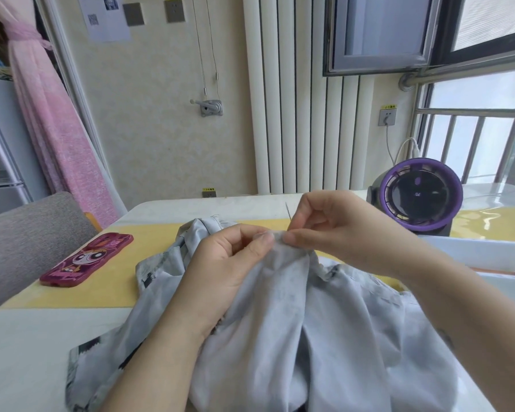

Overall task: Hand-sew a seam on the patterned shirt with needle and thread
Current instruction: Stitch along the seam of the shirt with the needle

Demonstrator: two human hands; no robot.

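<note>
**Pinching limp cloth at the seam**

The shirt [280,328], heaped on the table [42,346], looks light and limp; we hold it by the fold. Our left hand [226,269] pinches that fold, our right hand [339,230] the needle [288,211]

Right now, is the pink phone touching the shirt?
Apart. The head view shows a strip of yellow mat between the pink phone and the nearest edge of the shirt.
</note>
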